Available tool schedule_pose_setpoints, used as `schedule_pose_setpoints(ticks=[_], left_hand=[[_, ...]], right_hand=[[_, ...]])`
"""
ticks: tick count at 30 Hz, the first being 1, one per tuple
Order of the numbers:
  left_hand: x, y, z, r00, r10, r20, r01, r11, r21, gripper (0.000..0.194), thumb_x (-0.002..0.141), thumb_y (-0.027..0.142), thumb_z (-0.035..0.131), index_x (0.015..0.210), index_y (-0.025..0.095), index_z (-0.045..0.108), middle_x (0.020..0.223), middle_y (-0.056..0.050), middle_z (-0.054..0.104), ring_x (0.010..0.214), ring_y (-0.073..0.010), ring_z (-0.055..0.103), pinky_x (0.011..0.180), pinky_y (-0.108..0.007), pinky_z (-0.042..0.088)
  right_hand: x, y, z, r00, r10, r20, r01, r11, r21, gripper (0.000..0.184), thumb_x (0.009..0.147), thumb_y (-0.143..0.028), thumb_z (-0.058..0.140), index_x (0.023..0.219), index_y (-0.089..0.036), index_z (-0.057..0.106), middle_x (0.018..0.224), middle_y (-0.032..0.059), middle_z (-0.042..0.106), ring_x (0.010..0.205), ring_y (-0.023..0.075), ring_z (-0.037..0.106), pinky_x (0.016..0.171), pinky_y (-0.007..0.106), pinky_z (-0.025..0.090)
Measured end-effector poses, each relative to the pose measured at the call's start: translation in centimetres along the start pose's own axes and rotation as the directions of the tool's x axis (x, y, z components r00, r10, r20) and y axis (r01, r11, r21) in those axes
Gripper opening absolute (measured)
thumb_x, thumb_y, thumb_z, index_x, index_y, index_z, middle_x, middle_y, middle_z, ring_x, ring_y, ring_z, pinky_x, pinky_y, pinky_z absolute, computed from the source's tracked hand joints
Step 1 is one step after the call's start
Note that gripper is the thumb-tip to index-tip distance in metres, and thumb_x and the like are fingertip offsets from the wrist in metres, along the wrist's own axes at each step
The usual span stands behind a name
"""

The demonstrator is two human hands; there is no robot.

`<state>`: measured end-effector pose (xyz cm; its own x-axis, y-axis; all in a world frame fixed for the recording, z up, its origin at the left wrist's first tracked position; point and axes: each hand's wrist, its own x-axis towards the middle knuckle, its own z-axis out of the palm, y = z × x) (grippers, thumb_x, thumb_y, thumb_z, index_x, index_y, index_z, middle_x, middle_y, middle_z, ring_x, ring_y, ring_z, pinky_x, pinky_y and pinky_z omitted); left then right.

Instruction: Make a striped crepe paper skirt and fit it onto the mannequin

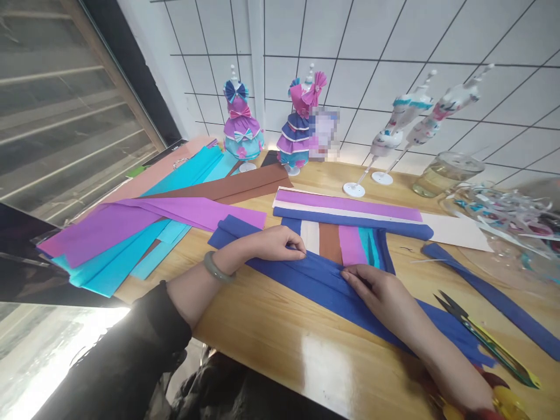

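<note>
White tiled wall with dark grid lines backs a wooden counter (pixel 284 344) that fills the middle and lower frame. At centre lies a long blue crepe-paper strip (pixel 315 280), folded lengthwise and running from mid-frame toward the lower right. The left hand (pixel 275 244) rests on its upper edge, fingers curled and pinching the paper; the right hand (pixel 376 289) lies flat on the strip just beside it, fingertips pressing a crease, gripping nothing. Just above the hands, short white, brown, purple and teal pieces (pixel 341 242) are tucked under a blue and purple band (pixel 350 213). A second blue strip (pixel 494 297) lies at the right, with yellow-handled scissors (pixel 485 341) below it. Purple, teal and brown sheets (pixel 144 227) spread across the left. At the top stand two dressed paper-gown mannequins (pixel 240 125) and two tilted bare ones (pixel 406 119); a glass jar (pixel 446 172) sits at the upper right.
</note>
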<state>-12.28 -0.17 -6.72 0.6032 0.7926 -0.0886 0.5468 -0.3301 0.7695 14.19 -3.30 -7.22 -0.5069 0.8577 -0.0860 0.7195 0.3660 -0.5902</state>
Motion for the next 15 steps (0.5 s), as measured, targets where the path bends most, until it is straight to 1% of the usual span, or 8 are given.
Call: schedule_pose_setpoints(ticks=[2, 4, 6, 8, 10, 12, 15], left_hand=[[-0.3, -0.2, -0.4, 1.0, -0.006, 0.004, 0.006, 1.0, 0.009, 0.023, 0.077, 0.031, 0.059, 0.09, 0.016, 0.069, 0.089, -0.003, 0.069, 0.08, -0.0126, 0.059, 0.069, -0.021, 0.04], [-0.7, -0.3, -1.1, 1.0, -0.021, 0.01, 0.021, 0.999, 0.026, 0.027, 0.076, 0.037, 0.06, 0.092, 0.017, 0.069, 0.088, -0.002, 0.068, 0.079, -0.0129, 0.057, 0.067, -0.021, 0.04], [-1.2, -0.4, -1.8, 0.999, -0.039, 0.018, 0.039, 0.999, 0.034, 0.035, 0.078, 0.047, 0.055, 0.089, 0.017, 0.07, 0.076, -0.001, 0.065, 0.068, -0.0118, 0.054, 0.06, -0.022, 0.037], [-1.7, -0.4, -2.5, 0.998, -0.063, 0.004, 0.063, 0.997, 0.036, 0.045, 0.082, 0.054, 0.046, 0.083, 0.016, 0.07, 0.064, 0.0, 0.058, 0.058, -0.0102, 0.047, 0.054, -0.023, 0.032], [-2.0, -0.5, -2.9, 0.996, -0.081, -0.024, 0.082, 0.996, 0.044, 0.049, 0.085, 0.054, 0.04, 0.08, 0.015, 0.069, 0.059, 0.001, 0.052, 0.053, -0.0093, 0.042, 0.052, -0.024, 0.029], [-2.1, -0.6, -3.1, 0.997, -0.078, -0.029, 0.079, 0.995, 0.06, 0.047, 0.085, 0.052, 0.04, 0.071, 0.015, 0.066, 0.055, 0.002, 0.047, 0.05, -0.0086, 0.037, 0.051, -0.025, 0.027], [-2.1, -0.8, -3.0, 0.999, -0.032, 0.002, 0.032, 0.996, 0.078, 0.047, 0.084, 0.049, 0.044, 0.055, 0.015, 0.056, 0.051, 0.003, 0.037, 0.047, -0.0077, 0.031, 0.049, -0.025, 0.025]], right_hand=[[0.1, 0.1, 0.0, 1.0, 0.01, 0.0, -0.01, 1.0, 0.016, 0.033, 0.09, -0.044, 0.038, 0.083, -0.023, 0.062, 0.088, 0.0043, 0.07, 0.078, 0.0203, 0.063, 0.07, 0.032, 0.047], [0.1, 0.1, 0.0, 1.0, 0.012, 0.011, -0.013, 1.0, 0.023, 0.033, 0.09, -0.045, 0.037, 0.082, -0.023, 0.061, 0.085, 0.0032, 0.07, 0.075, 0.0196, 0.063, 0.068, 0.031, 0.047], [0.1, 0.1, 0.0, 1.0, 0.012, 0.015, -0.013, 1.0, 0.018, 0.034, 0.09, -0.045, 0.037, 0.081, -0.023, 0.061, 0.083, 0.0028, 0.07, 0.074, 0.0195, 0.063, 0.067, 0.03, 0.048], [0.1, 0.0, -0.1, 1.0, 0.014, 0.019, -0.015, 1.0, 0.021, 0.034, 0.09, -0.046, 0.037, 0.082, -0.023, 0.061, 0.084, 0.0028, 0.07, 0.074, 0.0195, 0.063, 0.067, 0.03, 0.048], [0.0, 0.0, -0.1, 1.0, 0.026, 0.018, -0.027, 0.999, 0.039, 0.034, 0.089, -0.048, 0.039, 0.086, -0.023, 0.062, 0.087, 0.0027, 0.07, 0.077, 0.0199, 0.063, 0.069, 0.03, 0.048], [-0.1, 0.0, -0.1, 0.999, 0.042, 0.013, -0.042, 0.997, 0.057, 0.035, 0.088, -0.05, 0.04, 0.088, -0.024, 0.064, 0.088, 0.0024, 0.07, 0.082, 0.0212, 0.064, 0.072, 0.03, 0.049], [-0.1, -0.1, -0.1, 0.999, 0.047, -0.008, -0.046, 0.997, 0.068, 0.04, 0.088, -0.052, 0.038, 0.081, -0.024, 0.066, 0.081, 0.0024, 0.07, 0.086, 0.0239, 0.064, 0.073, 0.03, 0.05]])
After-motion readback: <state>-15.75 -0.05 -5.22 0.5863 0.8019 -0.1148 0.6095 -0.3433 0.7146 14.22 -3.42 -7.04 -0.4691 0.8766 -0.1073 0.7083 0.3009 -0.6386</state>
